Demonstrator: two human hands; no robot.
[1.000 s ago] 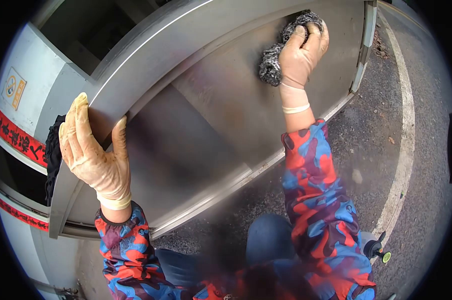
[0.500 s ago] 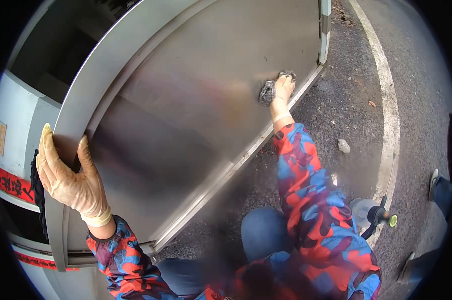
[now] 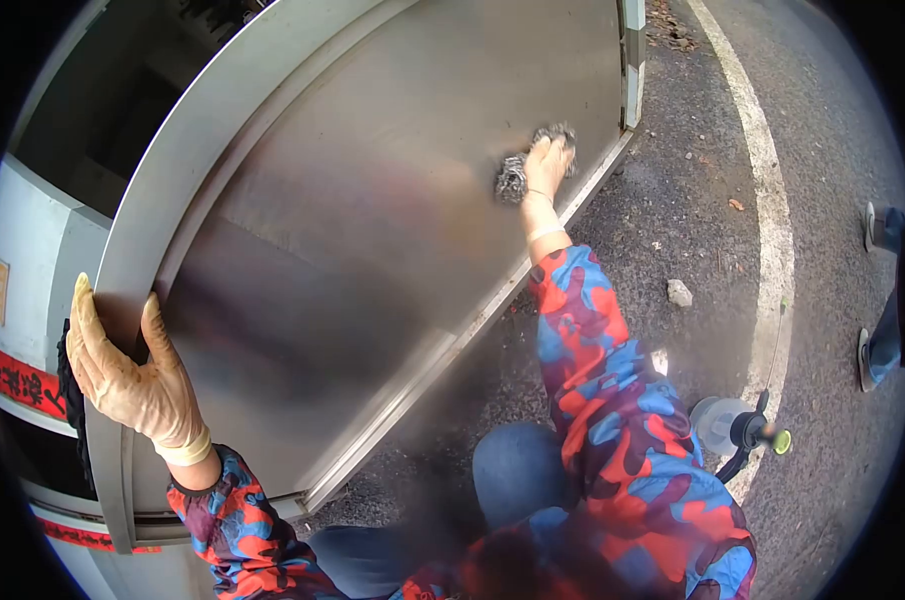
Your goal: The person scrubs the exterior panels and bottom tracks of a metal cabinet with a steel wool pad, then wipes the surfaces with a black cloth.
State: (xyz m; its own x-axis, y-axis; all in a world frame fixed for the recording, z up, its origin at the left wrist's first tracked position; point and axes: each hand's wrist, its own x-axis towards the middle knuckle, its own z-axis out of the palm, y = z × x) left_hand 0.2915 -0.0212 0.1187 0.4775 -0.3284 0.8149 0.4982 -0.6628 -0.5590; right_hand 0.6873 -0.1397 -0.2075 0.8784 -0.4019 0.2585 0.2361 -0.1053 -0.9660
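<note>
A large grey metal door with a raised frame stands tilted in front of me. My left hand, in a pale thin glove, grips the door's left frame edge, thumb on the inner side and fingers around the outside. My right hand, also gloved, presses a wad of grey steel wool against the panel near its lower right edge. The wad sticks out on both sides of the hand. Dull, smeared patches show on the panel.
To the right, a clear spray bottle with a black top stands on the asphalt near a white line. A small stone lies closer to the door. Another person's legs are at the far right. Red printed strips are at left.
My right hand and the steel wool have shifted slightly up along the panel. My left hand keeps its hold on the frame. The other person's feet at the right have moved.
</note>
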